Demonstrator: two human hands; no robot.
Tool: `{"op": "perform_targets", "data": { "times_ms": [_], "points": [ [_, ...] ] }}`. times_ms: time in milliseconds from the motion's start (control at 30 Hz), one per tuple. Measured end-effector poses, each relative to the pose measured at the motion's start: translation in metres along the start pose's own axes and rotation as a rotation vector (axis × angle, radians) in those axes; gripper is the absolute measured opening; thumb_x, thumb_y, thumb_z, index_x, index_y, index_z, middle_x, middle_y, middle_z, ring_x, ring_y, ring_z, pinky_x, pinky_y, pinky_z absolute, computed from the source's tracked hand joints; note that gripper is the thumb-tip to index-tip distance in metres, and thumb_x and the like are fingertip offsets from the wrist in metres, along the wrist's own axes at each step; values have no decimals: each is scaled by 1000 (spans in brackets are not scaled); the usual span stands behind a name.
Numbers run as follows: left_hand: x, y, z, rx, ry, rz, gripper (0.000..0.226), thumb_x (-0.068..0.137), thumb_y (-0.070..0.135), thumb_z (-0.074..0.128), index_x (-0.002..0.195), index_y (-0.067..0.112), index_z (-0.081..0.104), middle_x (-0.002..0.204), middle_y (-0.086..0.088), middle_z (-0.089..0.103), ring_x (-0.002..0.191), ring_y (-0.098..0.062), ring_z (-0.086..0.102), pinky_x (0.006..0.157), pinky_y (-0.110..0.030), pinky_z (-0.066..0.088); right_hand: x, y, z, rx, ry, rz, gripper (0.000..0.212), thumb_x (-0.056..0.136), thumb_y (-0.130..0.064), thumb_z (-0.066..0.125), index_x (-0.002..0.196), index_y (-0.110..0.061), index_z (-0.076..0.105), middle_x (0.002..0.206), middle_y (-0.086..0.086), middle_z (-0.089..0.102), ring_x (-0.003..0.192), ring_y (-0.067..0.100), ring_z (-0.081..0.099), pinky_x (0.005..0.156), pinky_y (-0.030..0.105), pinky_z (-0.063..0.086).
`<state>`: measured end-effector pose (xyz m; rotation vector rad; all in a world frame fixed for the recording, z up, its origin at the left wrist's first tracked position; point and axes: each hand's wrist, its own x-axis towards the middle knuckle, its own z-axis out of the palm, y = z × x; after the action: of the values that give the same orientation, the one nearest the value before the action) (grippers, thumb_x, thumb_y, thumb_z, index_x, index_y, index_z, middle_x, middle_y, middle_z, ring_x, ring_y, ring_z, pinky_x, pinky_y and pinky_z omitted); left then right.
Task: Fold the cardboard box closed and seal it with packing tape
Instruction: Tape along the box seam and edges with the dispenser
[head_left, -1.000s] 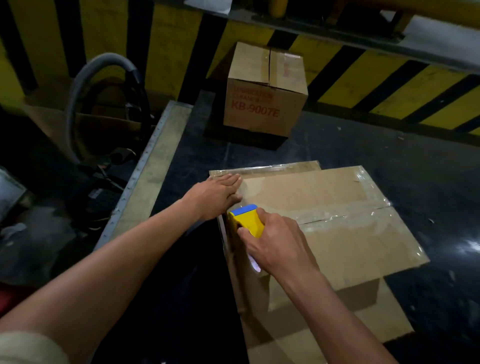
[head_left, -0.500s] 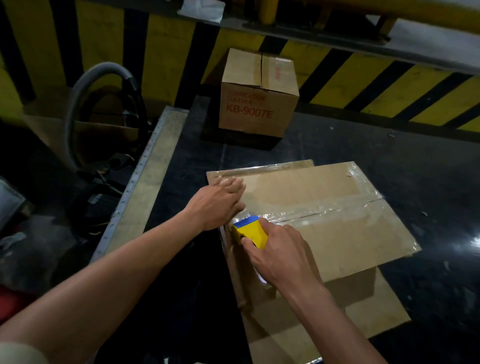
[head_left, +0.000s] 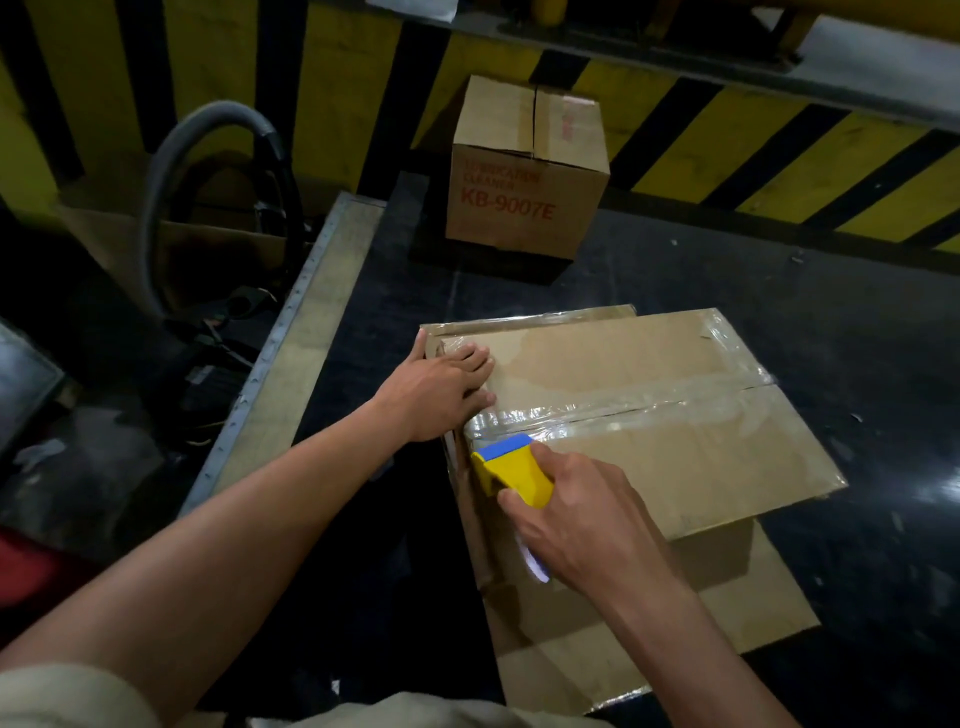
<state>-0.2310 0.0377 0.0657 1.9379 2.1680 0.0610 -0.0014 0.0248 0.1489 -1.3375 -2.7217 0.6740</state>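
Observation:
A brown cardboard box (head_left: 649, 467) lies on the dark table, its top flaps folded shut. Clear packing tape (head_left: 613, 410) runs along the centre seam and around the edges. My left hand (head_left: 441, 389) presses flat on the box's left end, fingers spread over the far flap. My right hand (head_left: 576, 514) grips a yellow tape dispenser with a blue edge (head_left: 511, 467), held at the near-left end of the seam, just right of my left hand. The tape roll is mostly hidden under my right hand.
A second sealed box printed KB-9007E (head_left: 524, 171) stands at the back of the table (head_left: 857, 291). A grey hose (head_left: 171, 150) and cables lie off the table's left metal edge (head_left: 291, 338). Yellow-black striped wall (head_left: 779, 150) behind.
The right hand with the dispenser has shifted slightly toward me along the box's left end. The left hand stays pressed on the left edge, its fingers slid a little further onto the flap.

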Motion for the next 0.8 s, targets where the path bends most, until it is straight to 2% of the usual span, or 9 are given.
{"op": "perform_targets", "data": {
  "times_ms": [100,233,300,400,500,633,800],
  "points": [
    [1,5,-6,59,-11,-5,61,106,52,30,159,21,30,168,5,24,154,-11,17,122,-62,0,-5,4,3,1,36,10,45,81,-56,51,111,-23,59,84,6,67,87,30,62,68,34,48],
    [2,15,-8,126,7,15,70,102,57,32,156,11,35,163,-3,34,151,-19,27,121,-59,9,-6,4,11,-22,47,18,43,81,-59,48,104,-23,56,81,5,66,85,29,62,66,34,44],
    [-2,16,-3,103,-3,4,77,102,62,30,158,9,28,166,-5,26,154,-20,19,121,-59,8,-4,5,11,-34,55,-1,41,82,-59,47,101,-24,56,82,5,65,83,29,60,65,34,43],
    [-7,14,6,45,-9,-19,83,101,67,24,162,12,13,171,-3,9,157,-19,2,122,-58,3,-4,4,10,-58,72,-23,46,84,-60,48,114,-26,57,96,8,66,91,30,60,71,35,44],
    [-7,14,9,18,-16,-36,94,93,78,20,163,18,4,171,0,3,157,-17,-2,122,-59,-1,-5,5,9,-53,71,-21,53,84,-61,49,122,-24,57,101,8,67,95,30,61,74,36,46],
    [-6,16,6,32,-40,-70,101,87,86,20,163,22,9,171,3,4,156,-14,-2,121,-63,-1,-10,7,7,20,50,-12,43,79,-57,48,103,-23,58,82,5,67,85,31,63,71,38,52],
    [-5,18,4,22,-54,-87,100,87,86,24,163,23,10,171,4,5,157,-13,-2,119,-66,-1,-24,10,5,11,69,-4,35,80,-53,51,95,-21,54,80,7,66,83,33,62,67,36,49]
  ]
}}
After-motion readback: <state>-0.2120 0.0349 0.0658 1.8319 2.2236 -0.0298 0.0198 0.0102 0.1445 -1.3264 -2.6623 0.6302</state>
